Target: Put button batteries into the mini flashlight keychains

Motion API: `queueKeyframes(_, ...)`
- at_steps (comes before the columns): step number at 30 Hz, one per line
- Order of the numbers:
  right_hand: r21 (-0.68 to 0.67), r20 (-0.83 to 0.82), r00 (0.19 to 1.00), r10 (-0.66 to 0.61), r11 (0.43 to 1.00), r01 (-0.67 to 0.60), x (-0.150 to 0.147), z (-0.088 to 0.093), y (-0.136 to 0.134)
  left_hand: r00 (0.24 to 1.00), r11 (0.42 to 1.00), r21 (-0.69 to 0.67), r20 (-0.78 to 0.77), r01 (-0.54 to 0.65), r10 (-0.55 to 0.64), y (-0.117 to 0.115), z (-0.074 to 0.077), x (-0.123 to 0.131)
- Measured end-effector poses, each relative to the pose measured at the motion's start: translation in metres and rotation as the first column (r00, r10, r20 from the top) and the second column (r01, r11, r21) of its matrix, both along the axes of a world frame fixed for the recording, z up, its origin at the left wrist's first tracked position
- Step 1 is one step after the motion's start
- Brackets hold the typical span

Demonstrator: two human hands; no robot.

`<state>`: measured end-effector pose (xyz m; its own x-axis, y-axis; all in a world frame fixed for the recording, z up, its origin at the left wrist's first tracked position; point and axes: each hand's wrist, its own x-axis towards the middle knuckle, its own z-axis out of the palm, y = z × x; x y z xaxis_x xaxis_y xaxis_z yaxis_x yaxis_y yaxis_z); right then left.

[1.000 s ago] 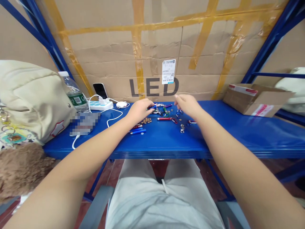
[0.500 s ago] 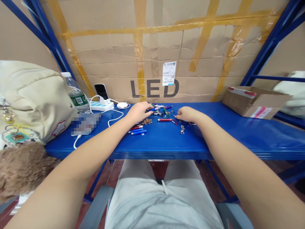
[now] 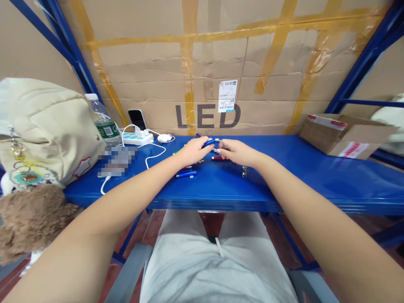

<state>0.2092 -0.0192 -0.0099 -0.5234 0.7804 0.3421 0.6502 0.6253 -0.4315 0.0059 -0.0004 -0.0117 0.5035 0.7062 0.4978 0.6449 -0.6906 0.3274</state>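
Observation:
My left hand [image 3: 196, 150] is closed around a slim blue keychain flashlight [image 3: 208, 143], its silver end pointing right. The fingers of my right hand [image 3: 235, 152] are pinched close to that silver end; a small metal piece seems to be between them, too small to name. Under my right hand lies a red flashlight [image 3: 218, 158], partly covered. Nearer the front edge, another blue flashlight [image 3: 187, 174] rests by my left wrist, with red ones mostly hidden behind it. A small silver clasp [image 3: 245, 171] sits below my right wrist.
On the blue table [image 3: 214, 191] at left are a phone [image 3: 117, 161] on a cable, a power strip [image 3: 134, 139], a water bottle [image 3: 106, 126] and a cream bag [image 3: 53, 126]. An open cardboard box [image 3: 344, 136] stands at right. A large taped carton [image 3: 145, 75] closes off the back.
My left hand has lifted the blue flashlight from the pile. My right hand has moved left to meet it, and both hands now cover much of the pile.

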Motion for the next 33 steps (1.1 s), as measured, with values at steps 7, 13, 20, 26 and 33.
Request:
queueKeyframes(7, 0.205, 0.258, 0.95, -0.176, 0.971, 0.124, -0.012, -0.002, -0.006, 0.995, 0.997, -0.011, 0.071, 0.074, -0.073, 0.002, -0.003, 0.002)
queueKeyframes(13, 0.351, 0.397, 0.852, -0.342, 0.914, 0.204, -0.022, -0.001, -0.012, 0.99, 0.993, -0.066, 0.115, 0.095, -0.087, -0.001, -0.001, 0.004)
queueKeyframes(20, 0.332, 0.274, 0.856, -0.439, 0.878, 0.344, -0.015, 0.001, -0.005, 0.993, 0.996, -0.002, -0.072, 0.093, -0.093, 0.004, 0.002, -0.009)
queueKeyframes(26, 0.329, 0.302, 0.86, -0.411, 0.892, 0.311, -0.014, -0.001, -0.005, 0.982, 0.997, 0.039, -0.179, 0.066, -0.058, 0.002, 0.006, -0.01)
queueKeyframes(33, 0.352, 0.4, 0.798, -0.451, 0.879, 0.321, -0.019, 0.003, -0.01, 0.98, 0.997, -0.009, -0.185, 0.071, -0.072, 0.001, 0.003, -0.007)
